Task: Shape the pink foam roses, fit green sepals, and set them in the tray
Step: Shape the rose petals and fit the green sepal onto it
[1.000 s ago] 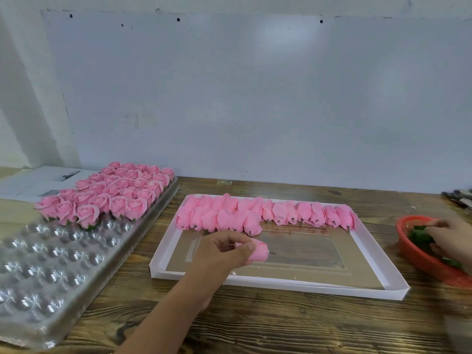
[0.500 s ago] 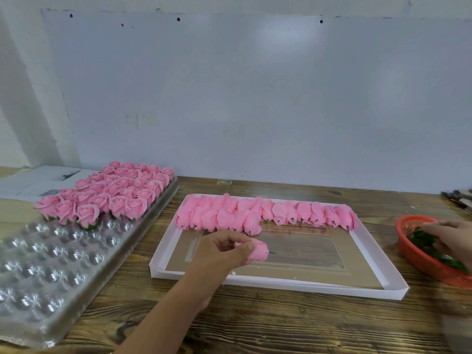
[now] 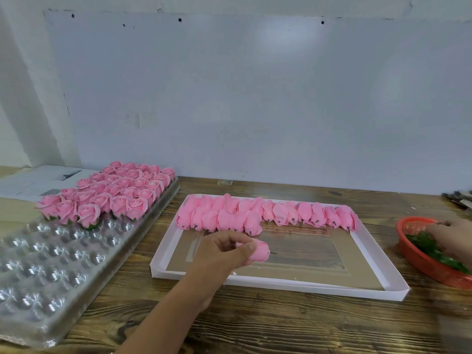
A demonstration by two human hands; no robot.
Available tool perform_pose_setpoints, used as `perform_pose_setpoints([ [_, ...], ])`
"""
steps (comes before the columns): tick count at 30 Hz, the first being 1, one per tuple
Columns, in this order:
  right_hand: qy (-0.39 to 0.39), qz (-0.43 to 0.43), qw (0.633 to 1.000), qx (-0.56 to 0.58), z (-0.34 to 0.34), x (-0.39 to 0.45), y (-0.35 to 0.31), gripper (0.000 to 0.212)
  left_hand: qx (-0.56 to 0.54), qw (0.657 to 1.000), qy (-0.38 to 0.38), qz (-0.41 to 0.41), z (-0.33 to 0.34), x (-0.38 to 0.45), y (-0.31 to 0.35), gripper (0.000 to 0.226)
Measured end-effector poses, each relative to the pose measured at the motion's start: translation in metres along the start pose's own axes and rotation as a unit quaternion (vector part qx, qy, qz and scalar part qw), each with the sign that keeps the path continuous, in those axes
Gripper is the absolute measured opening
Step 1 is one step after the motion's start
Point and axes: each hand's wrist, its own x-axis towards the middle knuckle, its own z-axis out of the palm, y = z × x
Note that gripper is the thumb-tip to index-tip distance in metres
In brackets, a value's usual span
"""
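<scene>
Pink finished roses (image 3: 109, 192) fill under half the tray (image 3: 51, 254); left hand (image 3: 219, 256) grips a bud (image 3: 259, 250), right hand (image 3: 449, 237) picks among sepals (image 3: 431, 249), grasp unclear.

The right hand (image 3: 450, 237) has shifted within the red basket (image 3: 419, 254), now lying over the green sepals (image 3: 424, 242)

Left hand (image 3: 222, 256) grips a closed pink rosebud (image 3: 259, 250) over the white box lid (image 3: 314, 288), stem pin pointing right. Right hand (image 3: 450, 237) sits in the red basket (image 3: 421, 259), fingers on the green sepals (image 3: 426, 245). Row of unshaped buds (image 3: 265, 217) along lid's far edge. Clear tray (image 3: 51, 256) on worktop (image 3: 281, 325), left; finished roses (image 3: 112, 191) fill its far rows.
</scene>
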Motion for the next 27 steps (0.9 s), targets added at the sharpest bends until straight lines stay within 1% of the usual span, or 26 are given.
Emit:
perform_pose_setpoints([
  [3,0.003,-0.004,1.0,-0.013,0.001,0.001,-0.002,0.025,0.004,1.0,-0.001,0.001,0.0,0.0,0.0,0.005],
  [6,0.027,-0.009,0.999,-0.024,0.004,0.009,0.001,0.043,-0.001,1.0,-0.004,0.0,0.001,-0.001,0.001,0.011],
  [8,0.055,-0.018,0.998,-0.028,0.007,0.019,0.005,0.048,-0.005,1.0,-0.006,0.0,0.001,-0.001,0.002,0.017],
  [10,0.082,-0.007,0.997,-0.008,0.01,0.031,0.01,0.054,-0.007,1.0,-0.007,0.0,0.0,-0.001,0.002,0.02],
  [13,0.116,0.033,0.991,0.051,0.015,0.053,0.028,0.081,-0.014,1.0,-0.01,0.002,0.0,-0.001,0.002,0.02],
  [16,0.119,0.052,0.989,0.077,0.02,0.055,0.036,0.09,-0.018,1.0,-0.018,0.003,0.001,-0.002,0.002,0.02],
  [18,0.124,0.048,0.988,0.082,0.015,0.029,0.024,0.09,-0.019,1.0,-0.02,0.002,0.001,-0.002,0.002,0.018],
  [20,0.134,0.032,0.986,0.099,0.008,-0.011,0.0,0.084,-0.019,1.0,-0.019,-0.002,0.001,-0.001,0.002,0.017],
  [23,0.149,0.004,0.984,0.099,-0.002,-0.077,-0.039,0.082,-0.028,0.999,-0.019,-0.008,0.001,-0.001,0.002,0.018],
  [24,0.153,-0.014,0.983,0.104,-0.004,-0.096,-0.051,0.076,-0.032,0.999,-0.019,-0.01,0.001,-0.001,0.002,0.02],
  [26,0.139,-0.059,0.978,0.146,-0.007,-0.134,-0.077,0.052,-0.037,0.999,-0.016,-0.014,0.001,-0.001,0.003,0.023],
  [27,0.118,-0.074,0.973,0.185,-0.006,-0.152,-0.089,0.04,-0.042,0.999,-0.017,-0.018,0.001,-0.001,0.003,0.025],
])
